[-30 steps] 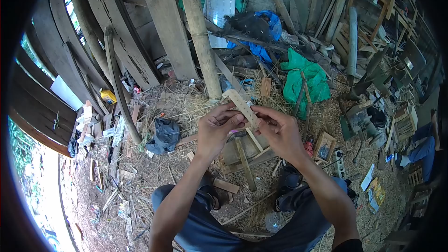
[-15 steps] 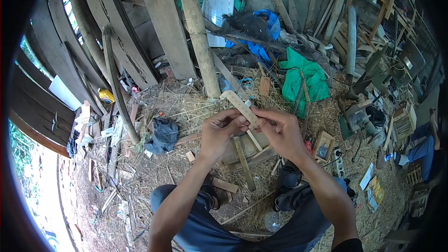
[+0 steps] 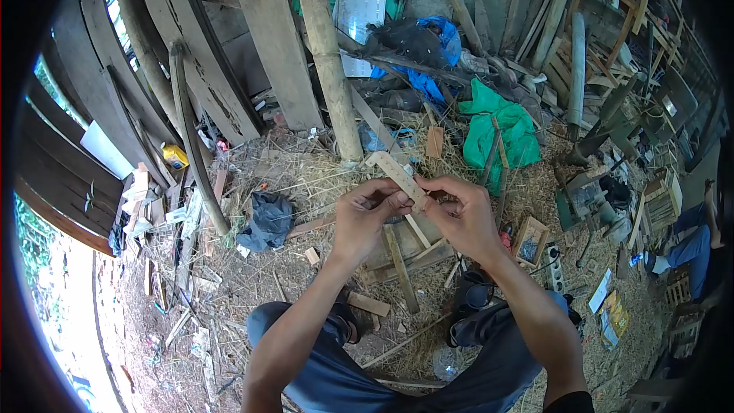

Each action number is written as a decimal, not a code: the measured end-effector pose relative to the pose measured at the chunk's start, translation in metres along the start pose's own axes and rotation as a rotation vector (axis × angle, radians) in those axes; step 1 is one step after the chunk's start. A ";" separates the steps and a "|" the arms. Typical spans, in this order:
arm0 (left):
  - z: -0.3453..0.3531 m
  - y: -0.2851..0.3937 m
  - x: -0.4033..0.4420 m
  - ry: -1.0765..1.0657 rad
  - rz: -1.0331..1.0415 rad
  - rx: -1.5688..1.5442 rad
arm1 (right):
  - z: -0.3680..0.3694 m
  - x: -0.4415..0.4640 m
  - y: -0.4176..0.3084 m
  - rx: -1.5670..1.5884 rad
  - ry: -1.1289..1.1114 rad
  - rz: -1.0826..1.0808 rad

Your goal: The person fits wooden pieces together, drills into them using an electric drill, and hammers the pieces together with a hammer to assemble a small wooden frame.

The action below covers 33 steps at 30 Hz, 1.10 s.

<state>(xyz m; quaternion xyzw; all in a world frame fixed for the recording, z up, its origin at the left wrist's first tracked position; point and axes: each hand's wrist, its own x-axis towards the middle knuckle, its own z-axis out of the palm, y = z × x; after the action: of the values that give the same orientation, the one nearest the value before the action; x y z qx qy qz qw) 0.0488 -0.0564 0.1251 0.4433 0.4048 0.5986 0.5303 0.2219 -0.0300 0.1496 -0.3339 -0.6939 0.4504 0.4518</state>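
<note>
A pale flat strip of wood (image 3: 396, 171) with small dark marks and a hooked upper end slants between my two hands. My left hand (image 3: 365, 214) pinches its left edge between thumb and fingers. On the right side, my right hand (image 3: 459, 210) has thumb and fingers closed on the lower part of the same strip. A small whitish spot shows beside the strip near the right fingertips; too small to make out. Below the hands a low wooden board (image 3: 375, 256) lies on the ground with thin sticks across it.
A bamboo post (image 3: 330, 69) rises ahead. A green plastic bag (image 3: 501, 138) and a black plastic bag (image 3: 267, 220) lie on the straw-covered ground. To the right are an open wooden box (image 3: 531, 241), a power strip (image 3: 556, 268) and, farther off, a seated person (image 3: 692, 248).
The strip has tilted slightly and its hooked end sits a little lower than a second ago. Both hands have shifted only slightly and still hold it.
</note>
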 end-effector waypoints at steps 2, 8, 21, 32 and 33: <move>0.001 -0.001 0.000 -0.003 0.011 0.008 | 0.001 0.000 -0.001 -0.010 0.010 -0.006; 0.003 -0.004 0.001 -0.023 0.021 0.005 | 0.001 0.002 -0.003 -0.114 0.040 -0.053; 0.008 -0.001 -0.002 -0.034 -0.007 0.090 | 0.001 0.002 -0.012 -0.201 0.101 -0.012; 0.013 -0.001 -0.002 -0.044 -0.049 0.214 | 0.004 0.005 -0.007 -0.391 0.225 0.062; 0.013 -0.002 -0.002 -0.044 -0.050 0.212 | 0.003 0.004 -0.007 -0.405 0.224 0.095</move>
<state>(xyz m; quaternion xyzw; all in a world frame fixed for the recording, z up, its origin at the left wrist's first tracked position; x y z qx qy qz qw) 0.0619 -0.0578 0.1267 0.4998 0.4653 0.5289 0.5040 0.2167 -0.0300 0.1570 -0.4979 -0.6991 0.2831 0.4280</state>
